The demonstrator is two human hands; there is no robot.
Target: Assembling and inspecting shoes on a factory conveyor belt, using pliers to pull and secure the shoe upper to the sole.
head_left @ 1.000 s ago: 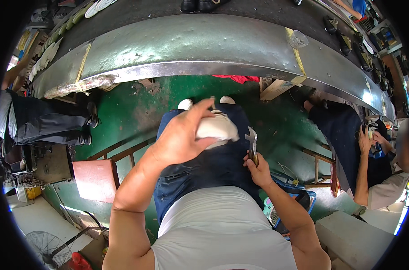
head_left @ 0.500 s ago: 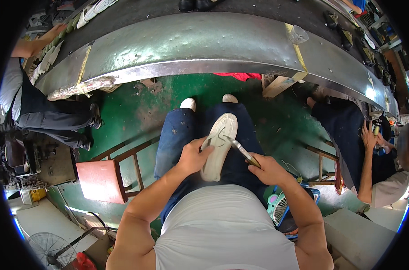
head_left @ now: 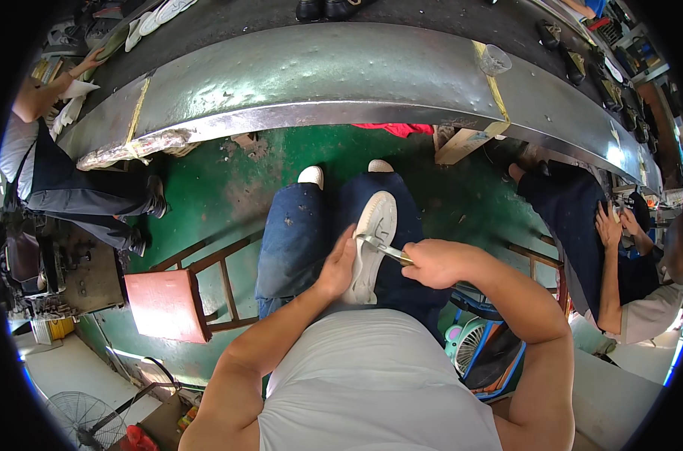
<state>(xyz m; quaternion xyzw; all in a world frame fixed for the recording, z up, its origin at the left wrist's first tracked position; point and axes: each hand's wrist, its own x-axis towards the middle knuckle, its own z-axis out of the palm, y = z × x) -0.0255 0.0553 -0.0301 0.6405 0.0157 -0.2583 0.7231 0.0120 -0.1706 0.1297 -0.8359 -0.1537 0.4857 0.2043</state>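
Note:
A whitish shoe rests tilted over my thighs, its toe pointing away from me and short dark line marks on its face. My left hand is closed along the left side of the shoe; its fingertips are partly hidden behind it. Metal pliers lie across the shoe from the right, the jaws at its left edge near my left fingertips. Around the pliers' handle my right hand is wrapped, palm down. Whether the jaws grip any material is too small to tell.
A metal-edged workbench curves across the front, with black shoes and a clear cup on it. A red-brown stool stands at left, a small green fan at right. People work on both sides.
The shoe has turned, showing more of its side. My right hand and the pliers have moved left, bringing the jaws from the shoe's middle to its left edge. My left hand has shifted its hold.

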